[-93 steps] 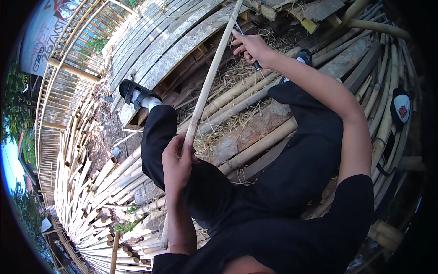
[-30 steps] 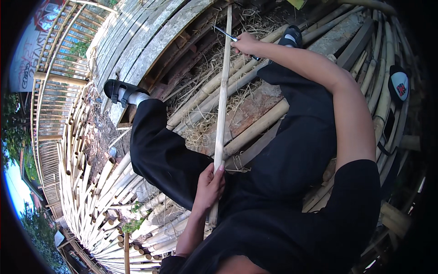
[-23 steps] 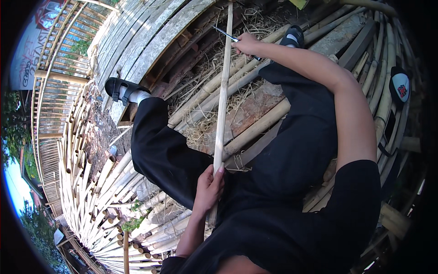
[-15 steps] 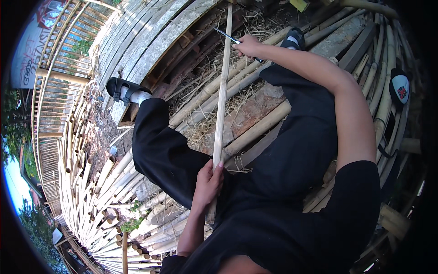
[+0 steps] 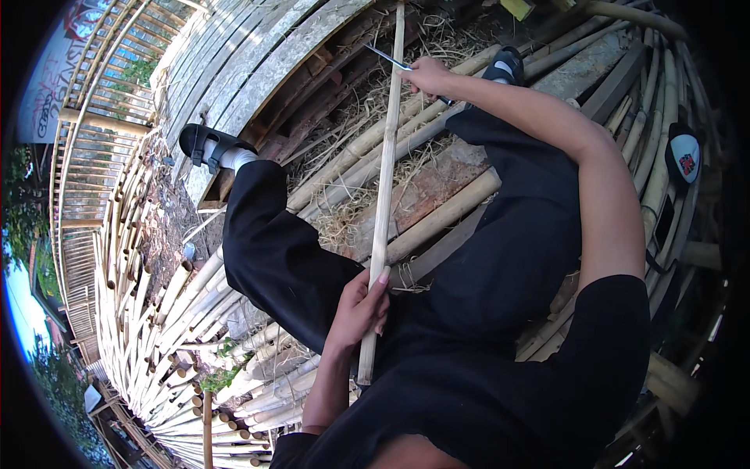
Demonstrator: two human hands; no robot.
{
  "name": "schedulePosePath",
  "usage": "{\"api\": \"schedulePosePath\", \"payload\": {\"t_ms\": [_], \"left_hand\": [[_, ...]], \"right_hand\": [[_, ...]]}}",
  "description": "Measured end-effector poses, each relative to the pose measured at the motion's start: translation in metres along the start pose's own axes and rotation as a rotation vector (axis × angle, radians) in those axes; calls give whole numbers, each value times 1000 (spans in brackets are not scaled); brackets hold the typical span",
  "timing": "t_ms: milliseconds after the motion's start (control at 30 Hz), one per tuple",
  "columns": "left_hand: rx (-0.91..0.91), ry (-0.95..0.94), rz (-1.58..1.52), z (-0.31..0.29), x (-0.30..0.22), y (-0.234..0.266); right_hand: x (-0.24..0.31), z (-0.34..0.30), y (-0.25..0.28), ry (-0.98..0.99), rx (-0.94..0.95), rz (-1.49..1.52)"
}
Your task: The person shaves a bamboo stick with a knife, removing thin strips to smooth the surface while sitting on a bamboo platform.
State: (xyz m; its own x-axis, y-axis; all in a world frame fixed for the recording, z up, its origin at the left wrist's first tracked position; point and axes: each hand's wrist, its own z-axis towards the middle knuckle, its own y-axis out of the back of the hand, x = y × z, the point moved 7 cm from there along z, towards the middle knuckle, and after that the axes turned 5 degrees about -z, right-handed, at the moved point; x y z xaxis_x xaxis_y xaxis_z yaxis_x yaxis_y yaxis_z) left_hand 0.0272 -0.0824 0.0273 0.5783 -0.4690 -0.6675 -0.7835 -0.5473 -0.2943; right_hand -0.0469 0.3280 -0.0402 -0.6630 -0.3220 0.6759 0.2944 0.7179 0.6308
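A long pale bamboo strip (image 5: 384, 176) runs from my lap up to the far top of the view. Its near end is gripped by my left hand (image 5: 362, 307), thumb along the top and fingers curled round it. Out toward the far part of the strip, my right hand (image 5: 428, 77) is closed round the handle of a knife. The knife's thin blade (image 5: 384, 57) lies across the strip and points to the left. Part of the handle shows below my right fist.
Thin shavings (image 5: 355, 227) litter the ground between my legs, among bamboo poles (image 5: 449, 215). A weathered plank platform (image 5: 234, 70) stands at the far left. Cut poles (image 5: 156, 383) are piled at the left, beside a bamboo fence (image 5: 98, 156). More poles (image 5: 655, 148) lie at the right.
The strip's far end has shifted slightly right, and my left hand has turned a little around the near end. The knife stays across the strip in nearly the same place.
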Motion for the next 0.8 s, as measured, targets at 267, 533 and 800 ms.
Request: {"api": "schedulePosePath", "payload": {"t_ms": [267,533,800], "left_hand": [[252,-81,-424,8,-16,-25],[353,-104,-628,8,-19,-20],[437,-77,-638,12,-11,-26]], "right_hand": [[81,-88,2,541,163,-455],[81,-183,-37,636,446,-549],[54,-209,-49,566,369,-514]]}}
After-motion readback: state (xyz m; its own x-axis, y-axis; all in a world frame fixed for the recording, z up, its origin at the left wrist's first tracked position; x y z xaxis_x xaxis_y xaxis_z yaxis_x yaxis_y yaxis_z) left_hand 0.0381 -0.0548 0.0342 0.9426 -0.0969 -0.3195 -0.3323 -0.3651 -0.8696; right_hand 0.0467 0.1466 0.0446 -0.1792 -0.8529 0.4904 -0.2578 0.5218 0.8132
